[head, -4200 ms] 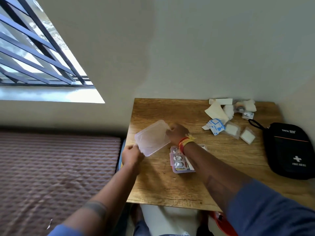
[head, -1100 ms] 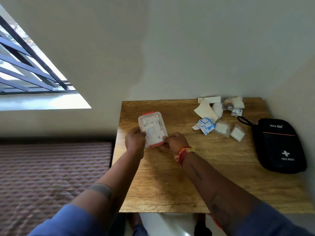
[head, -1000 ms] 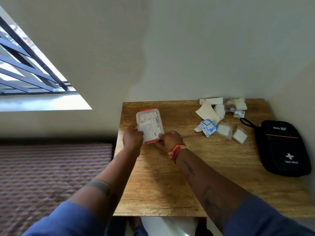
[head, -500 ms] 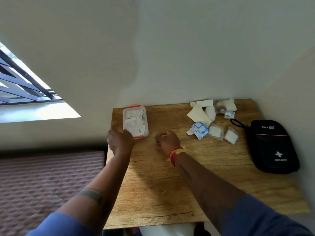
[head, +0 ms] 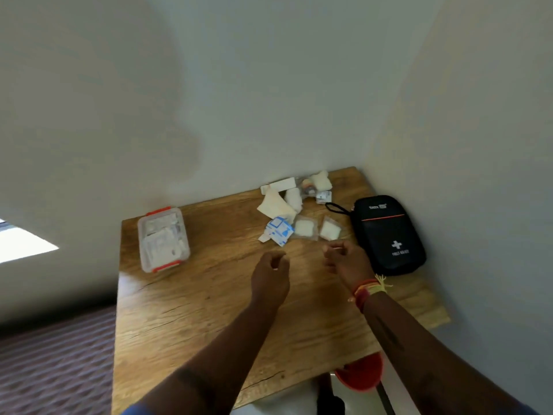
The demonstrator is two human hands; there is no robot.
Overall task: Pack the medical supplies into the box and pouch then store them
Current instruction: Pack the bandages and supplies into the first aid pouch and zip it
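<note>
A clear plastic box [head: 163, 238] with orange clips sits closed at the table's far left corner, with white supplies inside. A black first aid pouch [head: 387, 233] lies zipped at the far right by the wall. Loose supplies are heaped between them: a blue-and-white packet [head: 279, 231], two gauze squares in clear wrap [head: 317, 229], white dressings [head: 281, 203] and small rolls [head: 317, 184]. My left hand [head: 270, 272] hovers over mid-table, fingers loosely curled, holding nothing. My right hand [head: 347, 259] hovers just short of the gauze squares, fingers curled, holding nothing.
The wooden table [head: 194, 319] stands in a corner, with walls behind and to its right. A patterned mattress [head: 54, 363] lies lower left. Under the table's front edge shows a red object [head: 360, 375].
The lid went onto the box, and my left hand set the box at the far left corner and let go. Both hands have moved right toward the loose supplies.
</note>
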